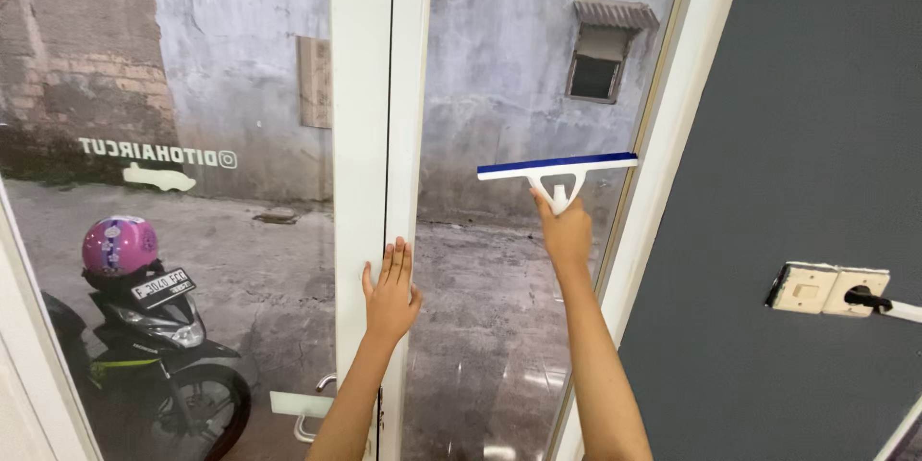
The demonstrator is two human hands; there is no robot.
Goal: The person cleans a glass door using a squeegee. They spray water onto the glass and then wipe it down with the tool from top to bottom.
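My right hand [567, 233] grips the handle of a white squeegee [557, 173] with a blue rubber blade, held against the right glass door pane [499, 86] about midway up. My left hand [390, 293] lies flat, fingers together and pointing up, on the white door frame [375, 86] between the two panes. The squeegee blade runs almost level, tilted slightly up to the right, and spans most of the pane's width.
A dark grey wall [816, 134] stands to the right with a white socket plate [831, 290] and a black plug. A door handle [312, 413] sits low on the left pane. Outside are a motorbike [154, 365] with a pink helmet [119, 245] and a concrete wall.
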